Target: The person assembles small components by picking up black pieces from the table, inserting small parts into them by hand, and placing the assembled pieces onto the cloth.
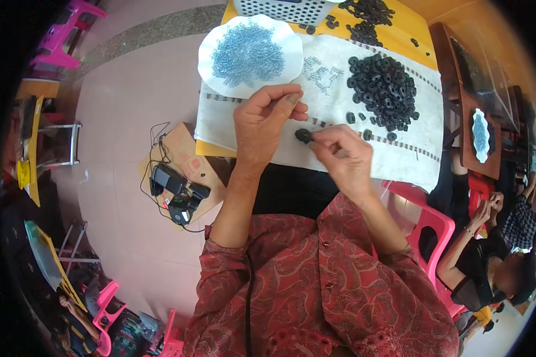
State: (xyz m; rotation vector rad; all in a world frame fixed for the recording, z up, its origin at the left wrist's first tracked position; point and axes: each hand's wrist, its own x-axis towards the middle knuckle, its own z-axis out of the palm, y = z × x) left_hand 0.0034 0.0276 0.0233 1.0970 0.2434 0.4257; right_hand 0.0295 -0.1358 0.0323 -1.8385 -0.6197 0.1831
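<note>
My right hand (346, 156) pinches a small black round part (303, 135) between thumb and fingertips, just above the near side of a white cloth (220, 122). To its left my left hand (267, 119) is closed, thumb pressed against the fingers. Whatever it pinches is too small to make out. Beyond the left hand stands a white scalloped plate (205, 68) heaped with small clear bluish pieces (248, 52). More clear pieces (323, 76) lie loose on the cloth beside the plate. A pile of black parts (382, 89) sits to the right, with several strays at its near edge.
At the far edge of the yellow table (408, 27) are a light grey perforated basket (286, 11) and more black parts (368, 13). Left of the table, black adapters with cables (175, 187) rest on a cardboard box (187, 149). A pink chair (429, 229) and another person (482, 271) are at right.
</note>
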